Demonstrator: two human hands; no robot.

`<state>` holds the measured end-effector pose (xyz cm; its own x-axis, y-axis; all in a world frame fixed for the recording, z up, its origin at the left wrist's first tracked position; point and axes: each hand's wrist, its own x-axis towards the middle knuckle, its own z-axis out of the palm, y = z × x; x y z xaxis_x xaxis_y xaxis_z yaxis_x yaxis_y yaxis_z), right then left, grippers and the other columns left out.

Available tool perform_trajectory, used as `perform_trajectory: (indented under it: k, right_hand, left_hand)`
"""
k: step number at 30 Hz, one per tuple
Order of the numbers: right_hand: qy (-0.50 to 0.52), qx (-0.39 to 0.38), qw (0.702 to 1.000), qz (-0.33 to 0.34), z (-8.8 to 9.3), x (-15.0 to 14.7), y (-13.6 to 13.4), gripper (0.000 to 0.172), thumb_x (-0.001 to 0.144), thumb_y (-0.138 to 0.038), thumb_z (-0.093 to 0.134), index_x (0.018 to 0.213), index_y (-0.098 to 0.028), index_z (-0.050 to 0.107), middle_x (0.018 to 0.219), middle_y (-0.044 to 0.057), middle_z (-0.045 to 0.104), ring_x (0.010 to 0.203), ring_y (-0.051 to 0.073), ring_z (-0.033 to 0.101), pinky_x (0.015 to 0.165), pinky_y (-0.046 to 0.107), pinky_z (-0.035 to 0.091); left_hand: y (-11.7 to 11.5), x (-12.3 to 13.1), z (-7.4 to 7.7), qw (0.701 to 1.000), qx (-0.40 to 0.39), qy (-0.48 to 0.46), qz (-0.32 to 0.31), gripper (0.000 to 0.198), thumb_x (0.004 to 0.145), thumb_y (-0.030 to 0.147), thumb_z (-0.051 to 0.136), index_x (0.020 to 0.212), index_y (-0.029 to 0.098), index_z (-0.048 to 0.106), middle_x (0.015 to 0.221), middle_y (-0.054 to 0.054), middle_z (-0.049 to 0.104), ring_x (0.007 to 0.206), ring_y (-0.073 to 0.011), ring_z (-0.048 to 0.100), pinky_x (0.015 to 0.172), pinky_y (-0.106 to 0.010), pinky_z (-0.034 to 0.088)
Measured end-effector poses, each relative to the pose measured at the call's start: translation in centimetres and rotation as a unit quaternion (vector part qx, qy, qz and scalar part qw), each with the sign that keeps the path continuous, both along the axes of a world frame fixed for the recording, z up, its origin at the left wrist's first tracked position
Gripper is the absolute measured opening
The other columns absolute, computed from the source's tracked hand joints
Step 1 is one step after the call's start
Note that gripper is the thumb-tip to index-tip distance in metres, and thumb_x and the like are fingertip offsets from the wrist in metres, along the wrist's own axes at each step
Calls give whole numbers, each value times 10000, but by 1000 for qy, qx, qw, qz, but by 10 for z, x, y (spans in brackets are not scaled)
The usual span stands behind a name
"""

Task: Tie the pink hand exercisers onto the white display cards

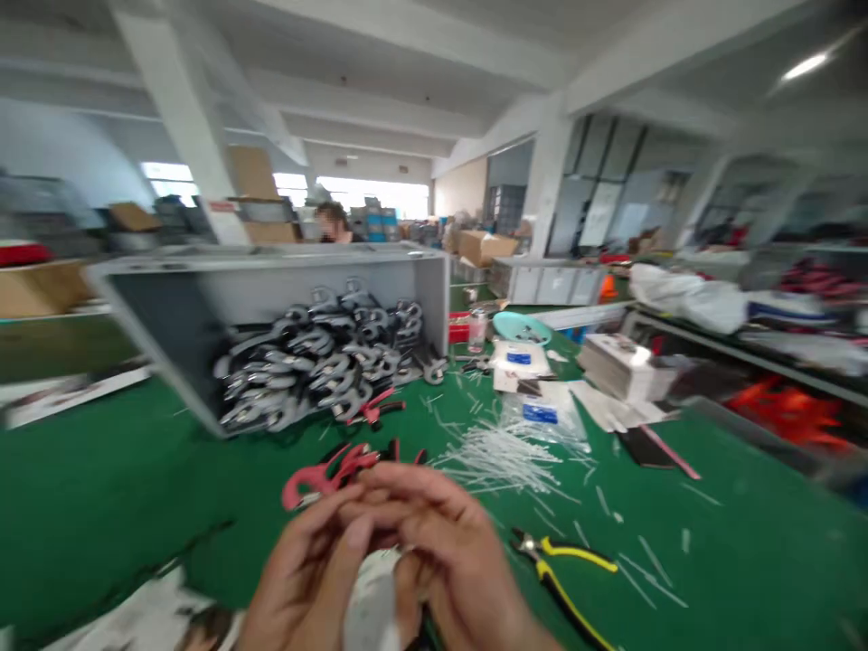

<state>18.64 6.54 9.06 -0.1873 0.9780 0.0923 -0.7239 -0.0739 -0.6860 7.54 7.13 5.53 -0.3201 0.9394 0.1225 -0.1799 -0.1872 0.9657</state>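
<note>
At the bottom middle, my left hand [305,574] and my right hand [467,561] are cupped together with their fingertips meeting. Between them is a pale grey rounded object [372,601] with a whitish top; the fingers cover much of it and I cannot make out its kind. Just beyond my fingers lie red-and-black-handled tools [312,479], partly hidden. Diagonal cutters [576,551] with yellow-and-black handles rest spread on the green table to the right of my right hand. A loose heap of thin white cable ties [505,457] lies ahead of it.
A grey bin [271,260] on its side holds many grey-handled tools [325,353]. Behind it a person [332,221] is partly visible. Plastic bags with blue labels [541,413], a stack of cards [617,362] and a turquoise dish [522,327] stand at the right back.
</note>
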Motion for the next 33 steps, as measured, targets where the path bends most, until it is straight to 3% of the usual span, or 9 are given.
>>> perform_trajectory:
  k: [4,8,11,18,33]
  right_hand:
    - [-38,-72,996,36,-5,10,13,353,850,-188,624,1202,-209,654,1217,119,674,400,24,539,353,143,417]
    - [-61,-78,994,54,-9,10,17,376,865,-172,613,1238,-223,635,1271,109,644,649,102,675,406,135,454]
    - [-77,-75,993,48,-10,9,15,366,871,-167,614,1233,-217,639,1269,107,645,778,135,696,452,134,486]
    - [-96,-80,991,55,-12,7,21,335,863,-254,670,1198,-242,648,1234,96,663,384,4,510,336,132,426]
    - [-194,-23,981,-13,-19,-2,23,354,864,-351,674,1194,-226,643,1127,97,699,350,18,501,283,138,337]
  left_hand:
    - [0,-6,15,997,-13,-40,-71,298,843,359,666,1095,199,666,1160,-84,695,1008,-225,678,876,-331,563]
    - [5,-6,16,990,-3,-95,-103,237,884,313,624,1079,183,662,1171,-103,676,997,-234,675,826,-346,575]
    - [5,-8,16,987,-10,-107,-121,213,902,297,602,1067,177,665,1169,-98,672,968,-223,682,803,-329,576]
    - [9,-11,16,982,-24,-128,-136,215,905,289,597,1068,165,663,1139,-96,684,916,-211,693,794,-332,575]
    - [10,-9,15,983,-23,-139,-119,209,889,298,620,1046,168,664,1204,-105,663,973,-202,669,862,-334,544]
